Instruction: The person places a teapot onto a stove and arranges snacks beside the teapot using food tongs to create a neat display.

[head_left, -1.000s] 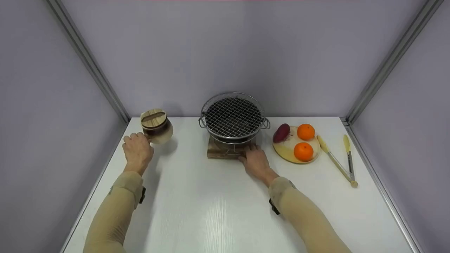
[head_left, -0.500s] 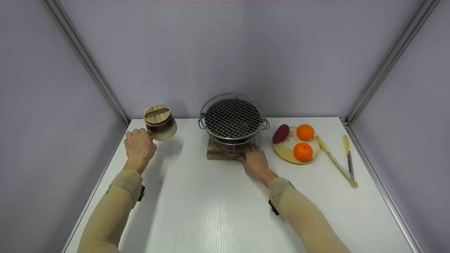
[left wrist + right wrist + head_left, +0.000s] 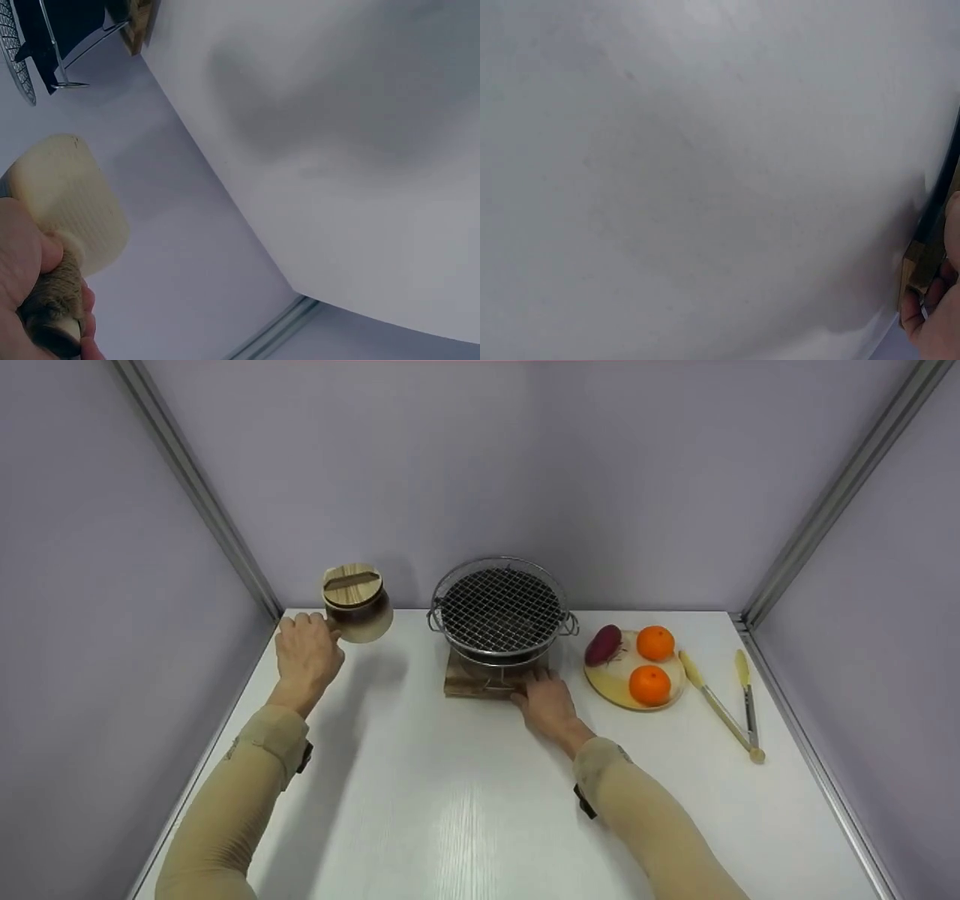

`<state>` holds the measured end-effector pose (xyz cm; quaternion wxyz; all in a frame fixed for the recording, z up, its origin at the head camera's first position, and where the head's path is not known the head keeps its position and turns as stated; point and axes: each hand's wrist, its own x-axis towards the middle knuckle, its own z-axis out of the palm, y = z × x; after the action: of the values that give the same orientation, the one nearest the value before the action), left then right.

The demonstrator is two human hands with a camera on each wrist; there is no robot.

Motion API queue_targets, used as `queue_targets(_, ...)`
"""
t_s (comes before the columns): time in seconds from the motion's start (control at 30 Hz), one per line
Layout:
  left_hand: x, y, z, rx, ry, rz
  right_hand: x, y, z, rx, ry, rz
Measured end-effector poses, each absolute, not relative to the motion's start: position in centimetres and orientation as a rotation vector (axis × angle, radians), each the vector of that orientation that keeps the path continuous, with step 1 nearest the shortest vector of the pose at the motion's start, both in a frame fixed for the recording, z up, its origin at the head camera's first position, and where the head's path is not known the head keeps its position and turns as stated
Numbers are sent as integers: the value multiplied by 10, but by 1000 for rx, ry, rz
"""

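Note:
My left hand (image 3: 309, 656) grips the side handle of a small pot (image 3: 365, 621) with a dark-to-cream body and a wooden lid (image 3: 352, 586). In the left wrist view the fingers and thumb wrap round the twine-bound handle (image 3: 58, 292). The pot is up off the table, its shadow falling lower and to the right. At the middle, a round tabletop grill with a wire mesh (image 3: 501, 611) stands on a wooden base (image 3: 466, 682). My right hand (image 3: 550, 706) holds the base's front right part, fingers on top and thumb at the front.
Right of the grill, a round plate (image 3: 619, 681) carries a dark red sweet-potato-shaped item (image 3: 603, 646) and two oranges (image 3: 649, 685). Spread tongs (image 3: 724, 712) with yellowish tips lie beyond it. Grey walls (image 3: 480, 472) enclose the white table (image 3: 420, 795) at the back and sides.
My left hand has lifted the pot higher and carried it to the right and toward the back. The right hand stays at the base.

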<state>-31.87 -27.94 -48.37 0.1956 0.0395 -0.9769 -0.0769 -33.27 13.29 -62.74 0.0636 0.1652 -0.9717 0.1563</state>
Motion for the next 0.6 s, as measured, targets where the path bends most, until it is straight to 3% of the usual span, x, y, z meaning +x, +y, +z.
queue_targets(0.6, -328, -253, -461, 24, -2743, -271, -336, 133, -632, 493, -2918, 485)
